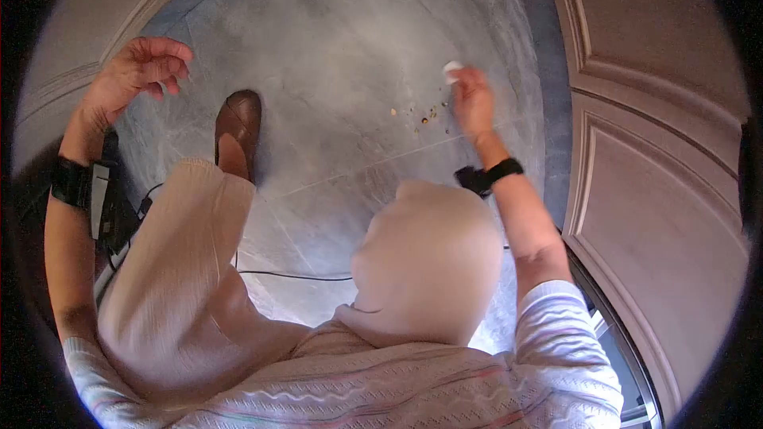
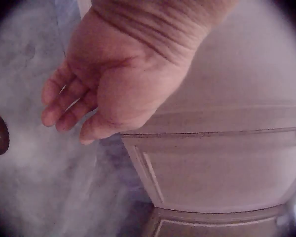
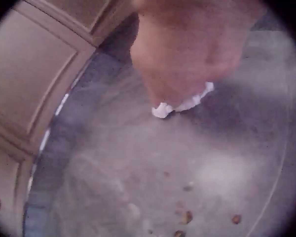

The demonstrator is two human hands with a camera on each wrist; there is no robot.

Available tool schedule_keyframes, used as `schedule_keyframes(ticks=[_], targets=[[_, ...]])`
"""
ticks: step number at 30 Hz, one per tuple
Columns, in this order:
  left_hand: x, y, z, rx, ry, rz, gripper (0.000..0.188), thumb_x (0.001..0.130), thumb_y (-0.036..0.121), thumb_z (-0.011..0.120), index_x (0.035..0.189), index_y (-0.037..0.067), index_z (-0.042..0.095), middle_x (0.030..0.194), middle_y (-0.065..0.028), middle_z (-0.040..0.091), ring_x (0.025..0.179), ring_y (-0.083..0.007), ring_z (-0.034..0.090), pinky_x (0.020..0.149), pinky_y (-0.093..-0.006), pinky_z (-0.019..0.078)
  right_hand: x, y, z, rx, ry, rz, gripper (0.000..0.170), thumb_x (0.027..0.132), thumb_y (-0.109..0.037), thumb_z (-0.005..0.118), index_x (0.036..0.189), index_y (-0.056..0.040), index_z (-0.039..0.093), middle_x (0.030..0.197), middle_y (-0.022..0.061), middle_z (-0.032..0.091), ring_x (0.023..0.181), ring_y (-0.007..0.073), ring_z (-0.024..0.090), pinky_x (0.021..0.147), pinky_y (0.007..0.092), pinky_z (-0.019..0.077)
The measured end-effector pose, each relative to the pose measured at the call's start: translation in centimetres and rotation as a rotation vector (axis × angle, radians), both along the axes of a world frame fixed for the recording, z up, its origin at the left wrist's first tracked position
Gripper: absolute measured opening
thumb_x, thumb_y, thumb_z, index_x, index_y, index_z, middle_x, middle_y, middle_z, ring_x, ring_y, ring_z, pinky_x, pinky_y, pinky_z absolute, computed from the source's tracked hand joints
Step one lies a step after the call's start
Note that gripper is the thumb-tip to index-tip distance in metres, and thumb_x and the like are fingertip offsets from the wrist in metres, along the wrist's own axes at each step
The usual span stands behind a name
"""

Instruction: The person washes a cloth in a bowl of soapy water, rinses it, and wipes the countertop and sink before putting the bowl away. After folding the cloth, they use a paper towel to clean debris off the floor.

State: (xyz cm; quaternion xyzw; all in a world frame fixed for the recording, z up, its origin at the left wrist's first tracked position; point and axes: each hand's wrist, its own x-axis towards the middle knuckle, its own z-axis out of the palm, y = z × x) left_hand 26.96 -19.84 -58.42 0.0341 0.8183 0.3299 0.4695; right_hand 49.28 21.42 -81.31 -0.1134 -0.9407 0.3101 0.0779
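My right hand (image 1: pixel 472 103) grips a crumpled white tissue (image 1: pixel 452 71), whose edges poke out under the fingers in the right wrist view. Small brown and yellowish crumbs (image 1: pixel 424 121) lie scattered on the grey marbled floor (image 1: pixel 334 48) just left of that hand. The right wrist view shows several of these bits (image 3: pixel 188 217) below the hand. Away to the left, my left hand (image 1: pixel 143 71) hangs in the air with loosely bent fingers and holds nothing. Its palm shows in the left wrist view, over the floor and a panelled door.
A brown shoe (image 1: pixel 238 131) stands on the floor between the hands. Panelled cabinet fronts (image 1: pixel 660 183) rise on the right, and another panelled front (image 1: pixel 71 56) on the left. A black cable (image 1: pixel 294 275) runs along the floor behind the knees.
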Motion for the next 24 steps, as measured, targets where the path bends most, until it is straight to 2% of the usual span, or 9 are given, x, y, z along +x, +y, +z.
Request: schedule_keyframes(ticks=[4,6,7,9,12,16,18,21,24], targets=[[0.0,2.5,1.3,0.044,0.030,-0.051,0.021,0.079,0.021,0.061,0.097,0.011,0.061,0.080,0.0030,0.060,0.065,-0.0066,0.056,0.056,-0.0205,0.0424,3.6,-2.8,0.9,-0.053,0.039,0.103,0.017,0.074,-0.001,0.054,0.088,-0.0091,0.061,0.091,0.0132,0.057,0.083,0.0319,0.056,0.074,0.0377,0.0460],[0.0,4.0,1.7,0.046,0.057,-0.057,0.021,0.079,0.022,0.061,0.096,0.011,0.061,0.079,0.0031,0.060,0.065,-0.0066,0.056,0.056,-0.0206,0.0424,3.9,-1.5,1.3,-0.325,-0.006,0.004,0.017,0.075,-0.002,0.054,0.088,-0.0100,0.061,0.093,0.0129,0.057,0.081,0.0324,0.056,0.071,0.0378,0.0464],[0.2,4.4,1.8,0.046,0.061,-0.049,0.020,0.079,0.022,0.061,0.096,0.011,0.061,0.079,0.0031,0.060,0.065,-0.0065,0.056,0.056,-0.0208,0.0424,5.1,-0.4,1.3,-0.332,-0.006,0.003,0.017,0.075,-0.002,0.054,0.088,-0.0100,0.061,0.093,0.0129,0.057,0.081,0.0324,0.056,0.071,0.0378,0.0464],[0.3,4.3,1.6,0.016,0.057,-0.044,0.020,0.079,0.022,0.061,0.096,0.011,0.061,0.079,0.0031,0.060,0.065,-0.0066,0.056,0.056,-0.0208,0.0423,8.1,2.0,0.7,-0.184,0.019,-0.302,0.017,0.075,-0.004,0.055,0.090,-0.0100,0.060,0.094,0.0130,0.056,0.081,0.0327,0.056,0.070,0.0376,0.0466],[0.3,3.4,0.7,-0.055,0.033,-0.062,0.020,0.079,0.023,0.061,0.095,0.010,0.061,0.080,0.0030,0.059,0.066,-0.0069,0.055,0.057,-0.0208,0.0422,9.9,-0.6,0.4,-0.024,-0.111,-0.397,0.018,0.076,-0.006,0.055,0.093,-0.0096,0.058,0.094,0.0137,0.056,0.082,0.0328,0.056,0.070,0.0378,0.0466],[0.5,5.0,2.9,-0.115,0.021,-0.070,0.020,0.079,0.022,0.060,0.096,0.010,0.061,0.079,0.0034,0.059,0.066,-0.0072,0.055,0.058,-0.0206,0.0420,8.4,-4.1,0.6,-0.056,-0.039,-0.413,0.018,0.077,-0.008,0.056,0.094,-0.0095,0.057,0.094,0.0143,0.056,0.081,0.0329,0.056,0.070,0.0378,0.0468],[0.4,5.5,3.0,-0.086,0.032,-0.079,0.020,0.079,0.021,0.059,0.096,0.010,0.061,0.079,0.0037,0.059,0.066,-0.0071,0.055,0.058,-0.0207,0.0420,7.0,-6.8,2.1,-0.133,-0.121,-0.348,0.016,0.077,-0.008,0.056,0.092,-0.0083,0.057,0.092,0.0148,0.056,0.082,0.0324,0.056,0.071,0.0374,0.0465],[0.2,5.3,2.7,-0.060,0.013,-0.079,0.019,0.079,0.019,0.058,0.096,0.010,0.060,0.079,0.0041,0.059,0.066,-0.0069,0.055,0.058,-0.0207,0.0418,7.6,-5.6,0.8,-0.330,-0.084,-0.348,0.015,0.076,-0.007,0.056,0.091,-0.0065,0.058,0.089,0.0154,0.057,0.084,0.0319,0.056,0.072,0.0371,0.0460],[0.0,4.9,1.7,-0.046,-0.036,-0.095,0.019,0.079,0.019,0.058,0.096,0.010,0.060,0.078,0.0043,0.059,0.066,-0.0068,0.055,0.057,-0.0204,0.0412,7.5,-2.6,1.0,-0.349,-0.042,-0.415,0.014,0.075,-0.005,0.057,0.089,-0.0049,0.058,0.086,0.0152,0.057,0.084,0.0319,0.056,0.073,0.0378,0.0457]])
